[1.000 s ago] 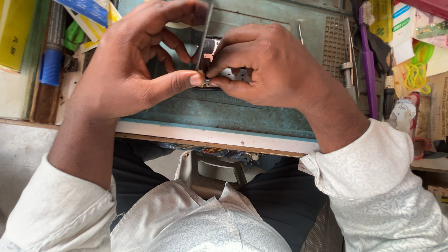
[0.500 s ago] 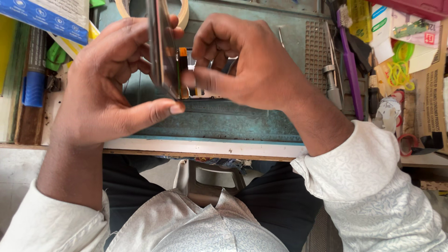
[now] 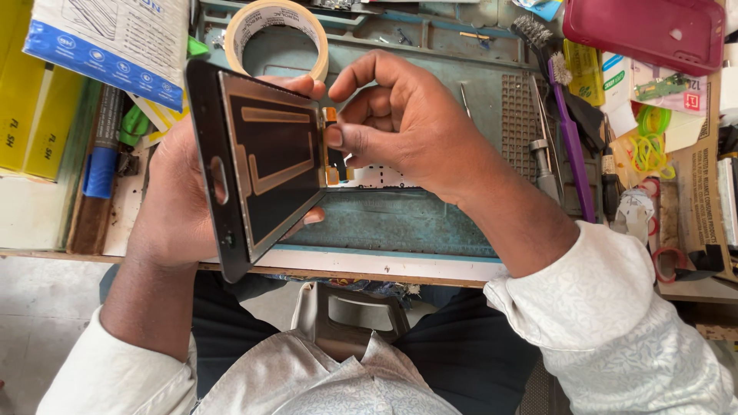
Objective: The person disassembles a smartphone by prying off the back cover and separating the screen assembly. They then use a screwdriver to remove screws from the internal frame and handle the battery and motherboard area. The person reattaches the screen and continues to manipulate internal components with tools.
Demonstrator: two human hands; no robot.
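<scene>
My left hand (image 3: 173,204) holds a dark phone screen panel (image 3: 257,165) upright, its back side with copper-coloured strips facing me. My right hand (image 3: 400,123) pinches a small orange flex connector (image 3: 332,146) at the panel's right edge, thumb and forefinger closed on it. Both hands hover over a teal work mat (image 3: 400,223) on the bench. A white strip lying on the mat shows just below my right hand.
A roll of beige tape (image 3: 277,31) lies behind the panel. A purple brush (image 3: 573,131), tweezers and screwdrivers sit to the right. A maroon phone case (image 3: 642,31) is at top right. Yellow and blue boxes (image 3: 100,38) stand left. A stool (image 3: 350,319) shows under the bench edge.
The panel was edge-on to me and has turned so its back faces me. My right hand has moved from in front of it to its right edge.
</scene>
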